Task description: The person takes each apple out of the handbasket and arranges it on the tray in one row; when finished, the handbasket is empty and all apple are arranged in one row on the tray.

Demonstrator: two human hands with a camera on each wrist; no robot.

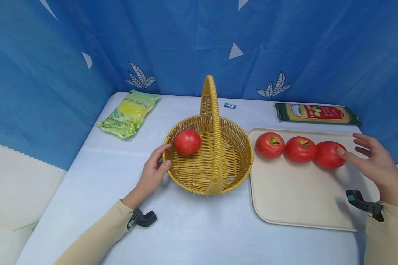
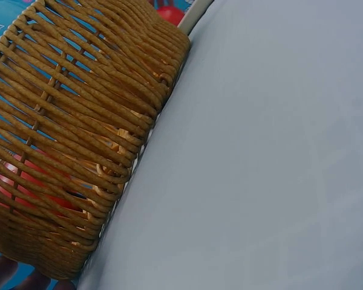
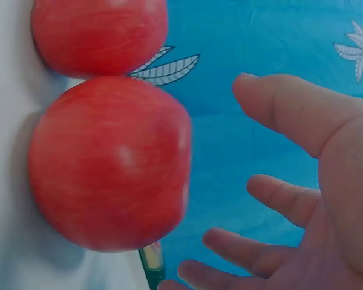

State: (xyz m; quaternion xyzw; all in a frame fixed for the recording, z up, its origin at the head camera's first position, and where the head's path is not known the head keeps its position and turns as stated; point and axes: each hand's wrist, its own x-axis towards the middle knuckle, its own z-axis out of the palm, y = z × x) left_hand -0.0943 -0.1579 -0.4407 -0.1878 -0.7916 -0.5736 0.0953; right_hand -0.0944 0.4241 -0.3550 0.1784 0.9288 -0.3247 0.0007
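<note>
A round yellow wicker basket (image 1: 215,184) with a tall arched handle holds one red apple (image 1: 187,142). My left hand (image 1: 152,173) touches the left side of its rim with fingers and thumb spread; in the left wrist view only a few dark fingertips (image 2: 30,279) show by the wicker. On a beige tray (image 1: 302,198), three red apples (image 1: 300,149) stand in a row. The right hand (image 1: 373,160) hovers beside the rightmost apple (image 1: 329,155), fingers spread. In the right wrist view a gap separates this hand (image 3: 314,211) from the nearest apple (image 3: 112,163).
At the back left lies a green and yellow packet (image 1: 129,113). Behind the basket is a small blue packet (image 1: 230,105). A long green and red package (image 1: 318,113) lies behind the tray. Blue curtains (image 1: 192,44) hang along the table's back and left.
</note>
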